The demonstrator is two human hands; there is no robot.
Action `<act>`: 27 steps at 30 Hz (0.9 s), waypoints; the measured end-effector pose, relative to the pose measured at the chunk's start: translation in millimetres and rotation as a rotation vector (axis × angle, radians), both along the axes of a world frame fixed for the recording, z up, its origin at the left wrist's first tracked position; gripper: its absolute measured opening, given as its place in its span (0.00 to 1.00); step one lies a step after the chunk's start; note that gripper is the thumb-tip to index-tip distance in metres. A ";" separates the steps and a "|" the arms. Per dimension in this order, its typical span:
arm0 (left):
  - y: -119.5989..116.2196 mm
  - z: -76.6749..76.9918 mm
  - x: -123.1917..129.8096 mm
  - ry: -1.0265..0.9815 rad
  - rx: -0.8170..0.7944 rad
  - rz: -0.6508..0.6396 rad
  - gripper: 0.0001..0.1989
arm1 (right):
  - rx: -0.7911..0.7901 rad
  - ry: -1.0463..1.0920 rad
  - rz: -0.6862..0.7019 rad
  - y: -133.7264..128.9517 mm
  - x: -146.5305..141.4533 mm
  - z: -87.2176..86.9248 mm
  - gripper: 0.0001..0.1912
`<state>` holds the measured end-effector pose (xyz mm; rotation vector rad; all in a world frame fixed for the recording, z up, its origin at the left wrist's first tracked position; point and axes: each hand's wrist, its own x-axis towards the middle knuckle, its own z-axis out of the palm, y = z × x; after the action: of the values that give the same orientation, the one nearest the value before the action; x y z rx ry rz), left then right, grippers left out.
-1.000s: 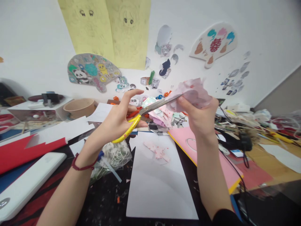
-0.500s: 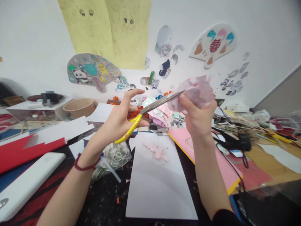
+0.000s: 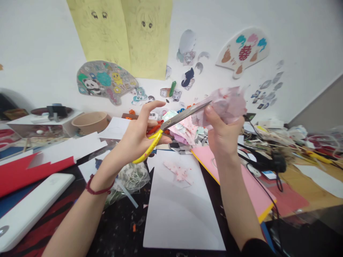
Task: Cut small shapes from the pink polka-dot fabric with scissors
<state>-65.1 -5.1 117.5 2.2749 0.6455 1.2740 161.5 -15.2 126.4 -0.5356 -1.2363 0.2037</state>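
Yellow-handled scissors [image 3: 154, 144] are held in my left hand [image 3: 136, 137], with a finger or thumb in the handles and the index finger stretched out. Their blades look closed and point up to the right, the tip at a crumpled pink patterned cloth [image 3: 227, 103]. My right hand [image 3: 226, 130] pinches that cloth between thumb and fingers. Below, a cut piece of pink cloth [image 3: 179, 173] lies on a white paper sheet [image 3: 182, 214]. Behind the scissors is a heap of cloth scraps [image 3: 187, 130].
A plastic bag [image 3: 131, 178] with string lies left of the sheet, near a long white device [image 3: 34, 210]. Pink card [image 3: 252, 189] and a black strap or cable [image 3: 277, 160] lie right. A beige bowl [image 3: 89, 123] stands back left. Fans and drawings hang on the wall.
My right hand has shifted slightly left, and the pink cloth has changed shape a little. The scissors and my left hand have moved very slightly right.
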 end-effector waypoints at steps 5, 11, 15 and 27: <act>-0.8 0.9 0.0 0.009 0.011 0.012 0.39 | -0.037 -0.065 -0.086 0.2 1.3 -1.1 0.10; 0.2 0.4 -1.4 0.038 0.051 0.055 0.39 | -0.043 -0.058 -0.083 -0.2 1.4 -2.0 0.12; 1.4 -0.7 -1.3 0.053 0.058 0.076 0.41 | -0.045 0.011 -0.018 -1.8 -0.4 -0.5 0.17; 8.9 -6.1 1.4 0.076 0.113 0.082 0.40 | -0.070 0.037 0.113 -1.7 -5.0 0.6 0.12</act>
<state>-63.6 3.7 111.4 2.4214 0.7168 1.2975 156.5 -16.9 126.9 -0.5204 -1.2275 0.3512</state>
